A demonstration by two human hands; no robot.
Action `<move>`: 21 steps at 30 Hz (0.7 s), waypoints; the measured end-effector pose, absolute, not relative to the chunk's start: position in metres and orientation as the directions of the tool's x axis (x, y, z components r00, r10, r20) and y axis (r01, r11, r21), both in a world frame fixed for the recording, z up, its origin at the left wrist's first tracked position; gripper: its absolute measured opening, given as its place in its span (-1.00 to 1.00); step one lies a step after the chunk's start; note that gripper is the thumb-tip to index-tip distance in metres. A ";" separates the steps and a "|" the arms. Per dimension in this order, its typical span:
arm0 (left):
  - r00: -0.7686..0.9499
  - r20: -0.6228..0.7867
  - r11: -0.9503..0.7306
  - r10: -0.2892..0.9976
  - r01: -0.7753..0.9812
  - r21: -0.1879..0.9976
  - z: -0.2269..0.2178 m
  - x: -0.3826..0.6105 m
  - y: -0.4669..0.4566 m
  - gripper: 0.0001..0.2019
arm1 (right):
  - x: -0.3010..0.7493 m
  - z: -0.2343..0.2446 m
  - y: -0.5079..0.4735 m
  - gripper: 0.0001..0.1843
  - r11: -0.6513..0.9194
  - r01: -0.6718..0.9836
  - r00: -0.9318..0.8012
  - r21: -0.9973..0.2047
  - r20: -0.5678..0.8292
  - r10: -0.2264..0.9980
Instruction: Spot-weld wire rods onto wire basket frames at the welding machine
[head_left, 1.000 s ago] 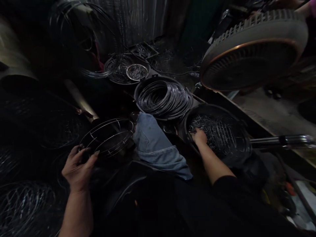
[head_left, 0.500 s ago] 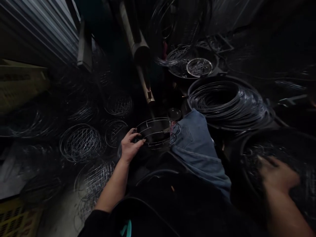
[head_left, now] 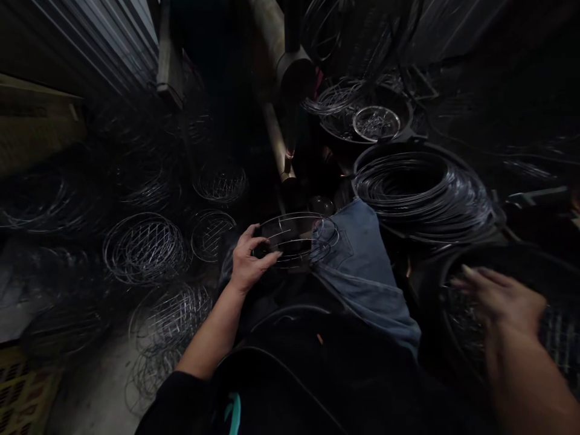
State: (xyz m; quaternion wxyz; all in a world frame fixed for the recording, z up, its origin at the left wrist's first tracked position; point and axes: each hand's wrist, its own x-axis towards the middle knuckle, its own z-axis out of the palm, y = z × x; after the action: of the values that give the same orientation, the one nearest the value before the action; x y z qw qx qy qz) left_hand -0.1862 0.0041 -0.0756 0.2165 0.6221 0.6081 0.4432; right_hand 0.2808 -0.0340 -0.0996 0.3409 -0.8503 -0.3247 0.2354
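Observation:
My left hand (head_left: pixel 249 261) grips the near-left edge of a round wire frame (head_left: pixel 296 240) between thumb and fingers. Thin rings with short cross pieces make up this frame, and its right side lies against the blue denim (head_left: pixel 357 241) on my leg. On the far right, my right hand (head_left: pixel 512 299) is above a dark round tub (head_left: pixel 446 279) of short metal wires (head_left: pixel 466 320). Its thumb and fingers are pressed together and slightly blurred; whatever they hold I cannot make out. Beyond the frame stands a machine arm with a copper-coloured tip (head_left: pixel 289 162).
A large wire coil (head_left: pixel 421 199) fills a tub at right. Behind it, a steel bowl (head_left: pixel 376 124) of small metal pieces sits in a basin. Stacks of round wire grids (head_left: pixel 145 251) cover the left floor. A yellow crate (head_left: pixel 27 393) stands lower left.
My right hand has risen out of the short wires in the tub, fingers now together. The wire frame and left hand appear slightly farther right as the view shifts.

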 end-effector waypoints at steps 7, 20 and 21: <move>-0.173 0.391 -0.200 0.904 0.637 0.745 -0.069 -0.159 0.013 -0.68 | 0.134 -0.060 0.011 -0.49 -0.377 -0.267 0.341 -0.887 -0.453 0.824; -0.217 0.439 -0.146 0.872 0.740 0.656 -0.071 -0.145 0.016 -0.62 | 0.092 -0.045 0.000 -0.57 -0.401 -0.042 0.300 -0.915 -0.394 0.869; -0.218 0.437 -0.145 0.872 0.739 0.658 -0.071 -0.145 0.015 -0.62 | 0.083 -0.037 0.004 -0.57 -0.418 -0.063 0.232 -0.906 -0.420 0.877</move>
State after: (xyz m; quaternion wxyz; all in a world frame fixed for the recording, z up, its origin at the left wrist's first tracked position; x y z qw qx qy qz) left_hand -0.1451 0.0154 -0.0713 0.0768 0.6205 0.6495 0.4328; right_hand 0.0825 0.0042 -0.0371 0.4395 -0.6503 -0.3130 0.5347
